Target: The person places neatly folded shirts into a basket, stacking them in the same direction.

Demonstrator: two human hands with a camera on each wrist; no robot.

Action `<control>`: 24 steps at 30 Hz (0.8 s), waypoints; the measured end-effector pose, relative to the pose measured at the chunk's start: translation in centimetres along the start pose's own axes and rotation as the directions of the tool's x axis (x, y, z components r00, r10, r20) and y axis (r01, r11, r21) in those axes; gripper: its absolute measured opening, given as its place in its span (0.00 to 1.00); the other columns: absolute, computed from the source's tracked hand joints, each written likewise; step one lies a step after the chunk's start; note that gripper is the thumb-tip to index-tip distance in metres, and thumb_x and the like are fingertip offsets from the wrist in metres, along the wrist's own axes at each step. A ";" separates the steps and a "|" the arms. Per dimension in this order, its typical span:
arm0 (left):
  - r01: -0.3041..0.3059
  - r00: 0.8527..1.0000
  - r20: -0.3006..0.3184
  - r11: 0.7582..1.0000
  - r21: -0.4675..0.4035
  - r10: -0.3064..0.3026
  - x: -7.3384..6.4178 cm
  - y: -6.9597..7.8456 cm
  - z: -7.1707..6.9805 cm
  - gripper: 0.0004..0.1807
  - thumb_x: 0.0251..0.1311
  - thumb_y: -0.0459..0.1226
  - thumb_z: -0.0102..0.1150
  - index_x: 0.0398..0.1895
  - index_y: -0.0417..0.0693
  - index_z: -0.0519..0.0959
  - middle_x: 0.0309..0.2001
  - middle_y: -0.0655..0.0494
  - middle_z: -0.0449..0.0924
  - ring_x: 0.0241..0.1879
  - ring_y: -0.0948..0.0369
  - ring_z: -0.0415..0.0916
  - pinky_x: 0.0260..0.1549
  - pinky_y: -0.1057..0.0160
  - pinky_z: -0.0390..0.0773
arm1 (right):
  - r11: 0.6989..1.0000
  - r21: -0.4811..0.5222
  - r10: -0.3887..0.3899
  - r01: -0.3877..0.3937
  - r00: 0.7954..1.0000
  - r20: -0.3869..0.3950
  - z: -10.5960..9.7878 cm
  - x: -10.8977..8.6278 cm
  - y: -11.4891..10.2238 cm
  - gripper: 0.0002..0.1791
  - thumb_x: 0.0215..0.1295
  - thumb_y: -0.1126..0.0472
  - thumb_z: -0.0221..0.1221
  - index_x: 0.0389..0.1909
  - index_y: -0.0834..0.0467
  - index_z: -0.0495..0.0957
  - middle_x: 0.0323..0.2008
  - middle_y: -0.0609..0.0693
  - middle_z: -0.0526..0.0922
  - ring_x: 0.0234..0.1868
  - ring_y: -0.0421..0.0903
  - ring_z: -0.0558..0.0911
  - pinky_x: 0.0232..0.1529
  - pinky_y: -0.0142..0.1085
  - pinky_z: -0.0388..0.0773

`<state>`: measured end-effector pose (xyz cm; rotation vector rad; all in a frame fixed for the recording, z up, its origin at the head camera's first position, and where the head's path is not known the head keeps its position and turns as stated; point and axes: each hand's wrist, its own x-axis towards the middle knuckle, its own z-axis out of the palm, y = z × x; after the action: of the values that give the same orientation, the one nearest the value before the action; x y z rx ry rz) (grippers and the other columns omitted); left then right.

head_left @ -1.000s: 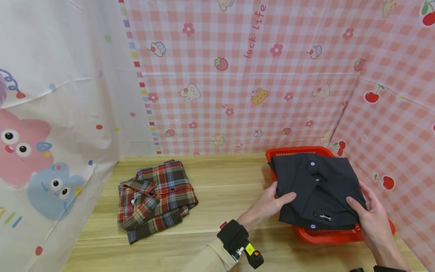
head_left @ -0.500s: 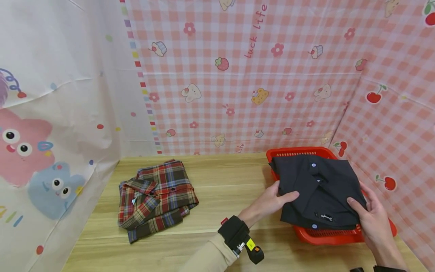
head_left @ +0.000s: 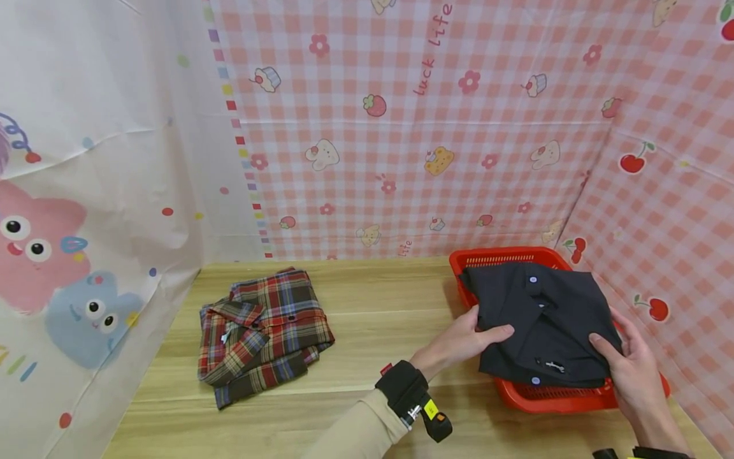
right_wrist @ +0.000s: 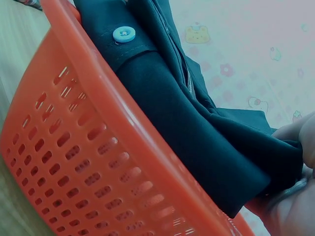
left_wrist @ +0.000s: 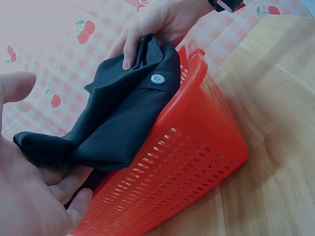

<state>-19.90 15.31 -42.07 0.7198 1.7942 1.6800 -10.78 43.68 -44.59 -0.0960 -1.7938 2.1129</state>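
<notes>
A folded dark navy shirt [head_left: 564,312] with pale buttons lies over the top of a red plastic basket [head_left: 550,403]. My left hand [head_left: 467,338] grips the shirt's left edge, thumb on top and fingers beneath. At the opposite edge my right hand [head_left: 633,370] holds it the same way. The left wrist view shows the shirt's buttoned front edge [left_wrist: 123,123] right at the basket rim. From the right wrist, the cloth [right_wrist: 172,108] runs along the inside of the rim. Most of the basket's inside is hidden under the shirt.
A folded plaid shirt [head_left: 281,325] in red, brown and blue lies on the wooden table [head_left: 378,306] at the left. Pink checked sheeting [head_left: 367,127] hangs behind and to the right, close to the basket. A white printed sheet [head_left: 115,159] closes off the left.
Both hands and the dark shirt have moved slightly to the right over the basket, the left hand more than the right. The plaid shirt stays where it was.
</notes>
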 end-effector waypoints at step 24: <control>0.076 0.997 -0.032 0.989 0.125 -0.072 0.6 0.0 1.1 0.42 0.64 0.54 0.65 0.80 0.67 0.59 0.70 0.72 0.68 0.66 0.68 0.66 0.71 0.52 0.67 | 0.946 -0.316 0.068 -0.072 0.997 -0.024 -0.9 1.5 1.1 0.36 0.76 0.66 0.57 0.80 0.47 0.59 0.53 0.30 0.74 0.44 0.20 0.78 0.39 0.18 0.80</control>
<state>-19.56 16.52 -42.13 0.6780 1.9359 1.5458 -12.13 44.86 -45.56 -0.2591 -2.1368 1.8451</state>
